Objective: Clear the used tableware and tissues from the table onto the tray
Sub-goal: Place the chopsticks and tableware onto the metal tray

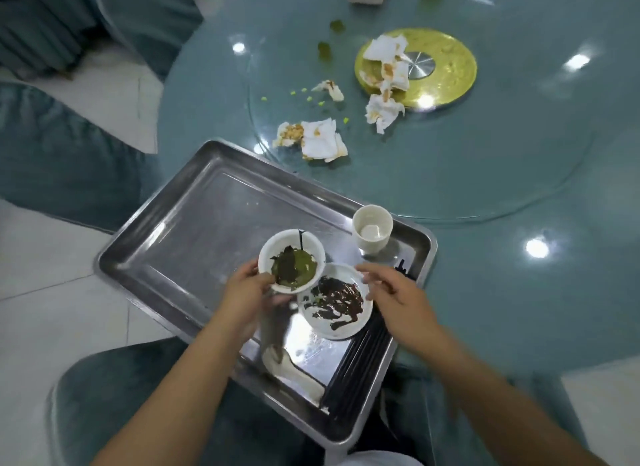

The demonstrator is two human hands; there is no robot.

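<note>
head view: a soiled bowl [292, 261] is held by its rim in the left grip [247, 292], over the tray [166, 223] and overlapping the smeared plate [335, 301] set there. the right grip [394, 294] is spread loosely beside the plate, holding nothing. tableware loading is judged nearly done; the stained tissues [322, 139] on the counter [485, 205] should be gathered next.

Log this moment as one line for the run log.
left hand: holds bowl above tray | right hand: open beside plate | cup: on tray | tissues: on table
</note>
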